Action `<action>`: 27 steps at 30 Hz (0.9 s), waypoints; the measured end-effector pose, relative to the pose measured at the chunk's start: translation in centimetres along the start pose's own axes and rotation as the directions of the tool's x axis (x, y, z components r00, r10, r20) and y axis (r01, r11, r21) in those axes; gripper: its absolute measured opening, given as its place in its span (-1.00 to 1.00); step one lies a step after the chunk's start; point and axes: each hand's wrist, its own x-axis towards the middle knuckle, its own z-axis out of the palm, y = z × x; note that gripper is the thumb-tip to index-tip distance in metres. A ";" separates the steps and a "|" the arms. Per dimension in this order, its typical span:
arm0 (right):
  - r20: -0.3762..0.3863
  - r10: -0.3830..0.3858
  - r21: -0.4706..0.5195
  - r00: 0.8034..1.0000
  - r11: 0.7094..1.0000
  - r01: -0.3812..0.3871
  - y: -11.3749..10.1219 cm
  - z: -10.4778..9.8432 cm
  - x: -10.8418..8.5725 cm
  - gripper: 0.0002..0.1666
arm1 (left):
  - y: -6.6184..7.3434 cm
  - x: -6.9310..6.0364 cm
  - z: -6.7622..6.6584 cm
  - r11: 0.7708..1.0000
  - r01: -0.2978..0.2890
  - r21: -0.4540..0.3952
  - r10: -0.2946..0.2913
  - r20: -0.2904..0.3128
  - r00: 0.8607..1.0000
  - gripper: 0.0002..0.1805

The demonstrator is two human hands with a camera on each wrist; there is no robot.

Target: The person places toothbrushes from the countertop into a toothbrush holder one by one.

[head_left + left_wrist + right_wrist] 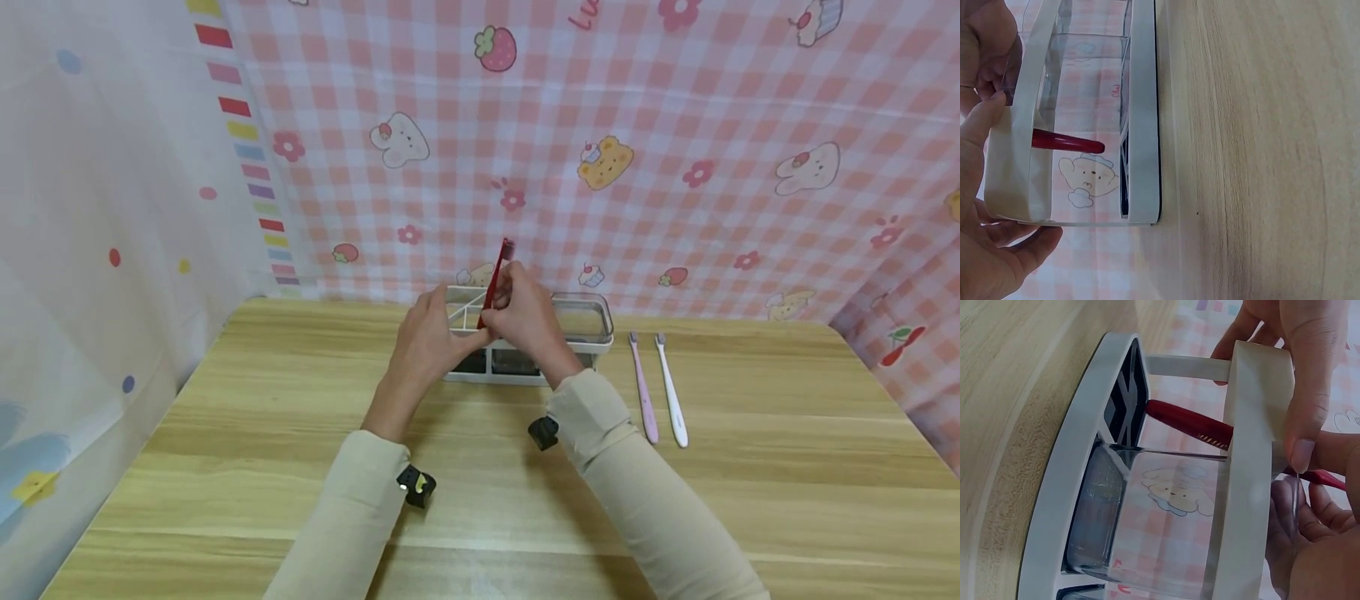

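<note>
A white toothbrush holder (pixel 506 379) with clear cups stands at the back of the table. My left hand (pixel 427 342) grips its left end, thumb on the upper rim and fingers round behind. My right hand (pixel 528 317) pinches a red toothbrush (pixel 492 287), bristles up, above the divided slots. In the left wrist view the red handle (pixel 1072 142) pokes down through the upper rack. Its lower tip hangs beside a clear cup (pixel 1166 512) in the right wrist view, close to the dark base pad (pixel 1127 403); whether they touch I cannot tell.
Right of the holder lie a pink toothbrush (pixel 643 392) and a white toothbrush (pixel 672 392), side by side. A clear cup (pixel 583 321) fills the holder's right end. The checked cloth backdrop (pixel 637 225) hangs right behind the wooden table (pixel 225 483).
</note>
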 end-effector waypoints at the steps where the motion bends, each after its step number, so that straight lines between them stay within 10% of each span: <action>1: 0.005 0.004 0.003 1.000 1.000 -0.004 0.0 -0.1 0.0 -0.56 | 0.0 0.0 0.0 1.000 -0.002 0.002 0.002 -0.001 1.000 0.15; 27: 0.079 0.014 -0.085 0.997 0.996 -0.008 -0.3 -0.4 0.1 -0.69 | 0.2 0.0 -0.1 0.999 0.037 0.004 -0.037 0.028 0.999 0.14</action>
